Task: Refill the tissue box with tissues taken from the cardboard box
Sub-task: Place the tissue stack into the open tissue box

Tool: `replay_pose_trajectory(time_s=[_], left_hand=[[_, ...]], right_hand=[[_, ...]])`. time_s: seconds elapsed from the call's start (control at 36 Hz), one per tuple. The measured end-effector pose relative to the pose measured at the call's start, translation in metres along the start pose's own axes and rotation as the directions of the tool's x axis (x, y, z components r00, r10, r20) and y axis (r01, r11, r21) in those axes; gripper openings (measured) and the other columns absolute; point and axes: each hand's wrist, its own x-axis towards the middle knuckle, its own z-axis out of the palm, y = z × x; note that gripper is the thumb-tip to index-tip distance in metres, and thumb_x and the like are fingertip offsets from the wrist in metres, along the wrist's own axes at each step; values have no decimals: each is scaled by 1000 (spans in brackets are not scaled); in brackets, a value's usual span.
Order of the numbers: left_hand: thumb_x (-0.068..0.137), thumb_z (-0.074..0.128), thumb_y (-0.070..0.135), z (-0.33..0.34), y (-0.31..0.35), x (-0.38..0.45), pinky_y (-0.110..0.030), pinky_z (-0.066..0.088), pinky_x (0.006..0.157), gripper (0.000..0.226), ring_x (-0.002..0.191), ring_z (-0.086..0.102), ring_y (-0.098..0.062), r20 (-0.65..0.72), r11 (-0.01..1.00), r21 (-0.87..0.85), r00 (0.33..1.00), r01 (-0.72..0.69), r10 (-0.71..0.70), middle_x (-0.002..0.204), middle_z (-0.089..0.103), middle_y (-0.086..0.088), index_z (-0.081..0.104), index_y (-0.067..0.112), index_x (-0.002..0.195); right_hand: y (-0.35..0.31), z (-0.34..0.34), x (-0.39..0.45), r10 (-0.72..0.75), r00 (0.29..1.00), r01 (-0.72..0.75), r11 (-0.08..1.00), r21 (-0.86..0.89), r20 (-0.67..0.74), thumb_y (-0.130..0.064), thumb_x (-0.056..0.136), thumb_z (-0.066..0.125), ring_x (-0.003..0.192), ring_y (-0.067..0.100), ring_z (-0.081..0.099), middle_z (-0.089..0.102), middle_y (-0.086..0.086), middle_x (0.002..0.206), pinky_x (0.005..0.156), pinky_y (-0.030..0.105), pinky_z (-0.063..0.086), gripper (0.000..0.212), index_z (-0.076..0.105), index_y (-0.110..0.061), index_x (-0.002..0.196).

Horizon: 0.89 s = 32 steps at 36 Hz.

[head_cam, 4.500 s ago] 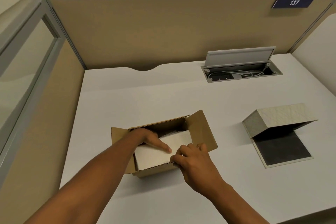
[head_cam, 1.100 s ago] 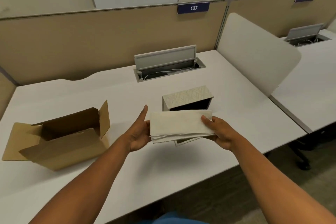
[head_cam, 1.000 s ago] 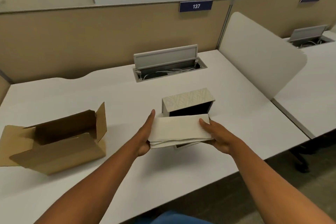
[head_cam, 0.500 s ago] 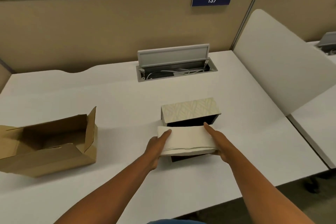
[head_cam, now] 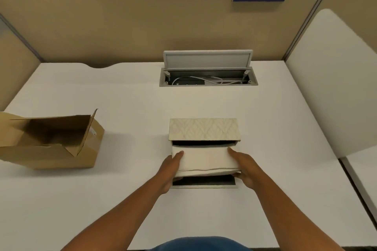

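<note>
A stack of white tissues [head_cam: 205, 160] is held flat between both hands, my left hand [head_cam: 170, 167] on its left end and my right hand [head_cam: 243, 166] on its right end. The stack's far edge sits at the dark opening of the patterned tissue box [head_cam: 204, 129], which lies on its side in the middle of the desk. The box's opened base flap [head_cam: 204, 182] lies flat on the desk under the tissues. The brown cardboard box [head_cam: 51, 140] stands open at the left, its inside dark.
An open cable hatch [head_cam: 208, 69] with white wires is set into the white desk [head_cam: 122, 98] behind the tissue box. Beige partitions close the back and left. A white divider panel [head_cam: 334, 87] stands at the right edge.
Both hands carried the tissue stack from the cardboard box to the tissue box, then lowered it and pushed its far edge up to the opening. The view tilted down.
</note>
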Motion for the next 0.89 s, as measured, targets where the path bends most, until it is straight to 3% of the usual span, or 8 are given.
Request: replay_pose_trajectory(time_s=[0.17, 0.31, 0.39, 0.56, 0.67, 0.75, 0.83, 0.89], left_hand=[[96, 52, 56, 7, -7, 2, -40, 29, 115, 82, 146, 31, -26, -106, 996, -1, 991, -88, 87, 162, 28, -3, 20, 14, 157], [92, 52, 63, 9, -7, 10, -40, 33, 112, 83, 140, 38, -24, -131, 995, 10, 986, -104, 105, 159, 33, -1, 24, 16, 156], [96, 48, 59, 13, -5, 10, -34, 38, 99, 73, 119, 45, -19, -153, 992, 35, 980, -123, 127, 151, 43, -4, 31, 16, 152], [96, 47, 59, 17, -1, 10, -35, 40, 97, 70, 116, 47, -21, -171, 994, 13, 979, -111, 111, 145, 47, -5, 34, 16, 149], [97, 46, 58, 22, 1, 10, -33, 37, 92, 68, 111, 43, -17, -200, 992, -14, 972, -126, 121, 136, 49, -2, 35, 15, 148], [101, 38, 55, 20, 2, 12, -34, 39, 94, 58, 111, 46, -19, -218, 992, -23, 969, -127, 119, 135, 51, -1, 41, 17, 144], [104, 31, 51, 17, -1, 14, -39, 43, 105, 50, 114, 51, -22, -227, 991, 5, 965, -132, 130, 131, 55, -1, 49, 20, 139], [105, 32, 47, 14, -4, 13, -37, 46, 101, 42, 110, 55, -22, -240, 984, 71, 955, -163, 176, 119, 61, -1, 58, 20, 123]], right_hand=[[3, -3, -1, 19, 1000, -21, 990, 138, 17, -28, 91, 71, 102, 27, 64, 71, 15, 111, 96, 43, 51, 33, 67, -3, 112], [13, 3, 0, -33, 997, 45, 983, 177, -65, -27, 90, 72, 99, 27, 63, 70, 17, 109, 92, 38, 54, 28, 68, -2, 103], [19, 6, 1, -72, 991, 88, 986, 141, -111, -31, 91, 72, 96, 26, 63, 71, 16, 107, 92, 40, 52, 28, 71, -4, 101], [6, 15, 3, -151, 973, 164, 985, 61, -177, -38, 94, 65, 96, 28, 61, 69, 14, 102, 96, 45, 50, 27, 69, -13, 87], [0, 17, -2, -118, 975, 126, 992, 30, -190, -41, 98, 59, 110, 33, 59, 66, 14, 110, 104, 51, 47, 24, 64, -20, 87], [5, 15, -7, -107, 976, 119, 992, 51, -191, -36, 99, 59, 107, 25, 60, 67, 7, 111, 102, 46, 50, 18, 66, -20, 95], [10, 14, -10, -126, 967, 140, 989, 48, -221, -28, 100, 59, 103, 18, 59, 65, 2, 108, 95, 38, 52, 11, 63, -18, 103], [13, 15, -10, -150, 957, 160, 987, 19, -249, -27, 99, 60, 102, 18, 59, 64, -1, 105, 91, 35, 52, 10, 62, -20, 105]])
